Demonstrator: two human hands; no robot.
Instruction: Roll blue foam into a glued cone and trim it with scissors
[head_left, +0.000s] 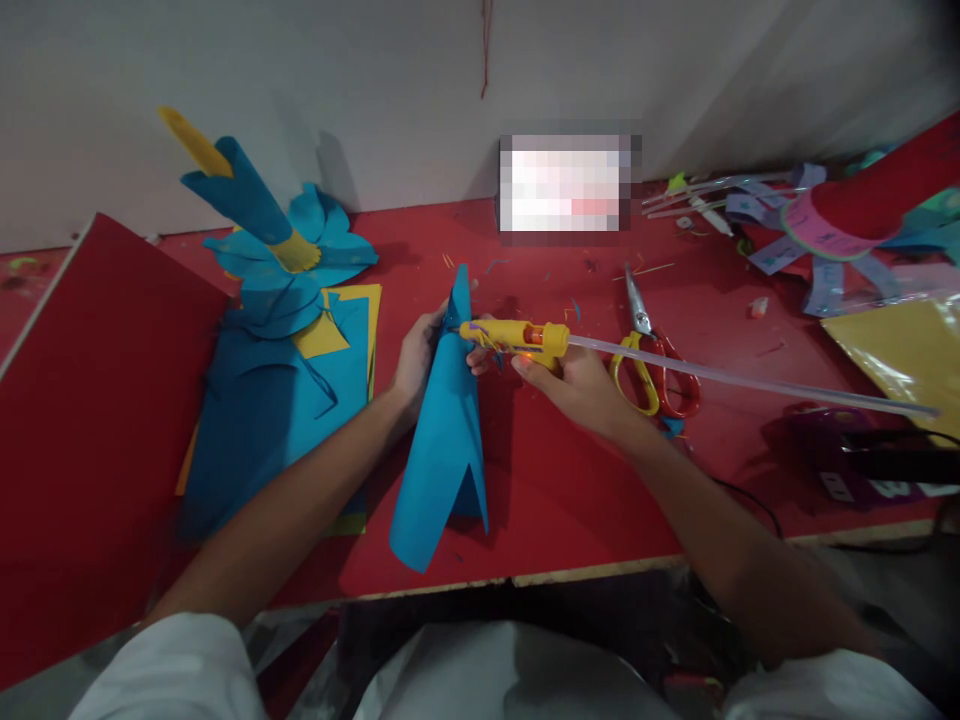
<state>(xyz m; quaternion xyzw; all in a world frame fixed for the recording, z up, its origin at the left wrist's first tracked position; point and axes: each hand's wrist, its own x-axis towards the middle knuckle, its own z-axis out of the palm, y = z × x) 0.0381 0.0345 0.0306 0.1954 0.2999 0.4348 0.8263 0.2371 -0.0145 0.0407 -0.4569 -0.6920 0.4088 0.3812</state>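
A rolled blue paper cone [444, 430] stands out toward me over the red table, its wide notched end nearest. My left hand [420, 360] is wrapped round its narrow far part, fingertips showing on the right side. In my right hand [577, 385] is a yellow hot glue gun [517, 338], gripped by its handle. The gun's nozzle points left and meets the cone near its upper edge; whether glue is coming out cannot be seen. A long clear glue stick [750, 378] sticks out of the gun's back, above my right forearm.
Left lie stacked blue sheets [285, 440], a blue-and-yellow paper flower [300, 250] and a tilted red board [97, 430]. Scissors [645, 360] with yellow and red handles rest right of the gun. Farther right are a yellow packet [907, 350], a purple box [832, 440] and a dark cable [754, 500].
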